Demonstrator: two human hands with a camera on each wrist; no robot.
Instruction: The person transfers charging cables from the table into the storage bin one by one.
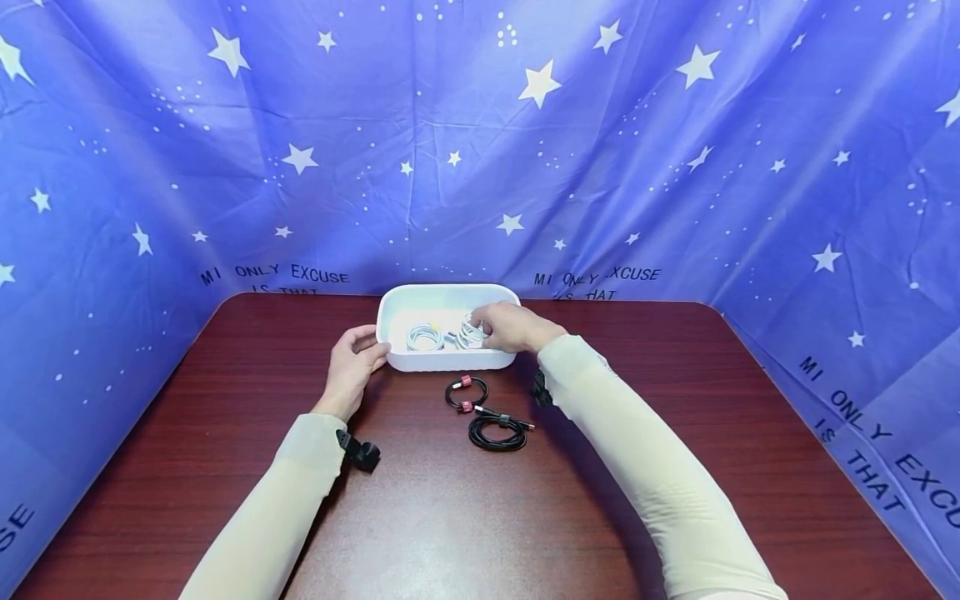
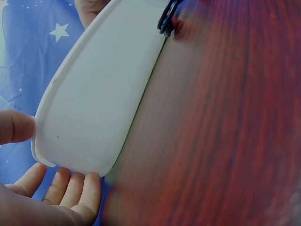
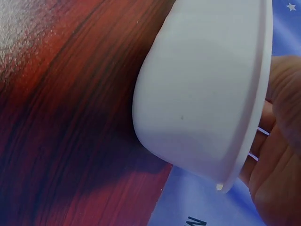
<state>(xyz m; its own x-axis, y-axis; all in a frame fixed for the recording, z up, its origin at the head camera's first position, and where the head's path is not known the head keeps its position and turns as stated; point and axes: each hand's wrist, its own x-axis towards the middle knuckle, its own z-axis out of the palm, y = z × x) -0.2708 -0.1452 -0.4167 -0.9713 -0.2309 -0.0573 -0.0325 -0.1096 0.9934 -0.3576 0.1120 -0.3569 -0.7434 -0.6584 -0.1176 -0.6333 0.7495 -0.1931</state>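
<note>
A white bin (image 1: pixel 450 360) stands near the table's back edge. My left hand (image 1: pixel 351 367) grips its left end; in the left wrist view the thumb and fingers (image 2: pixel 89 193) touch the bin (image 2: pixel 89 103). Inside lie a coiled white cable (image 1: pixel 424 337) at the left and another coiled white cable (image 1: pixel 468 337) at the right. My right hand (image 1: pixel 517 327) reaches over the right rim, its fingertips on the right coil. The right wrist view shows this hand (image 3: pixel 277 141) behind the wall of the bin (image 3: pixel 202 94), which hides the fingertips and cables.
On the table (image 1: pixel 420 517), in front of the bin, lie a small black cable coil (image 1: pixel 486 388) with red ties and a larger black cable coil (image 1: pixel 498 447). A blue curtain (image 1: pixel 450 125) with white stars hangs behind and at both sides.
</note>
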